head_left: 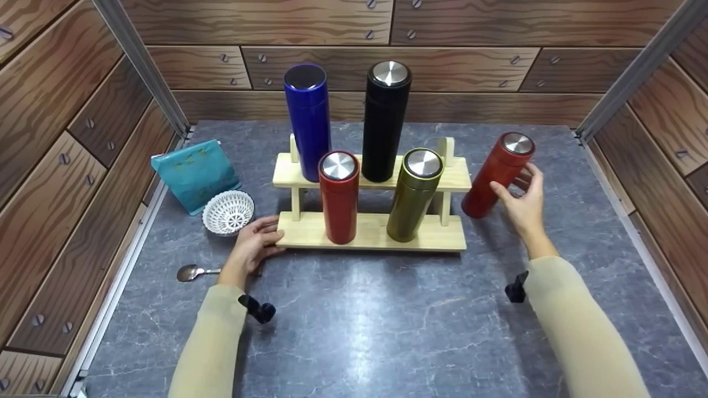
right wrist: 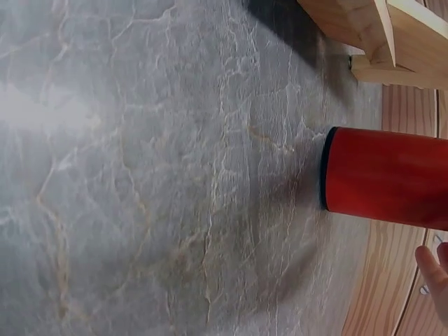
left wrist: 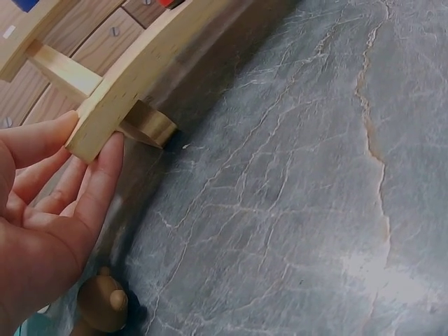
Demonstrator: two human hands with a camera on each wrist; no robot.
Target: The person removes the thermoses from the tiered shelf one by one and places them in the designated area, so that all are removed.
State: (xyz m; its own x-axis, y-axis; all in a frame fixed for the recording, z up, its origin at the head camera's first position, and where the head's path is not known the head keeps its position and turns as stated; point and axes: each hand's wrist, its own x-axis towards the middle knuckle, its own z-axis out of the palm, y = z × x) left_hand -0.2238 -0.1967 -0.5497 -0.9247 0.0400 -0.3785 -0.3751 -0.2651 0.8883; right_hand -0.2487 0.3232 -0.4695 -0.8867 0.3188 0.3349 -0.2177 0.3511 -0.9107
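Observation:
My left hand (head_left: pixel 255 243) pinches the left end of the lower shelf of a two-tier wooden rack (head_left: pixel 370 220), thumb above and fingers beneath, as the left wrist view shows. On the upper shelf stand a blue thermos (head_left: pixel 310 121) and a black thermos (head_left: pixel 385 121). A red thermos (head_left: pixel 339 204) and an olive-gold thermos (head_left: pixel 414 199) occupy the lower one. Right of the rack, another red thermos (right wrist: pixel 392 175) stands on the table. My right hand (head_left: pixel 522 204) is beside it, thumb and fingers spread about its side; a gap shows between a fingertip (right wrist: pixel 428 260) and the thermos in the right wrist view.
At the left are a teal pouch (head_left: pixel 196 174), a white openwork basket (head_left: pixel 228 207) and a metal spoon (head_left: pixel 189 272), its handle partly under my left wrist. Wood-patterned walls (head_left: pixel 387 105) enclose the back and sides of the grey marbled table (head_left: pixel 354 331).

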